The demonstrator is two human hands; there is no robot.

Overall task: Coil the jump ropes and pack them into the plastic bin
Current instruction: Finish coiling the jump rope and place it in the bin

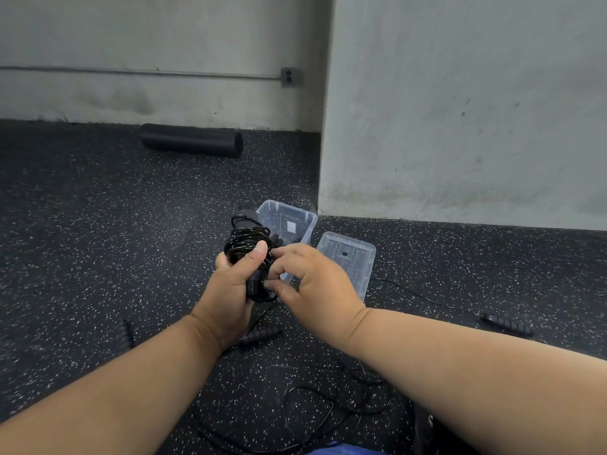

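One rope at frame centre is nearly coiled: left hand grips it, right hand fingers pinch its end. Bin behind appears unfilled; loose rope remains on floor, lower centre.

The left hand hides the coiled rope's handles; the bin's near wall sits behind both hands.

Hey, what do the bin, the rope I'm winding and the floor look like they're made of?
Bin: clear, glossy rigid plastic by the look; the floor shows through its walls.
Rope: a thin black cord with glinting highlights, probably plastic-coated; its core cannot be told.
Floor: matte black with pale flecks, likely rubber gym flooring.
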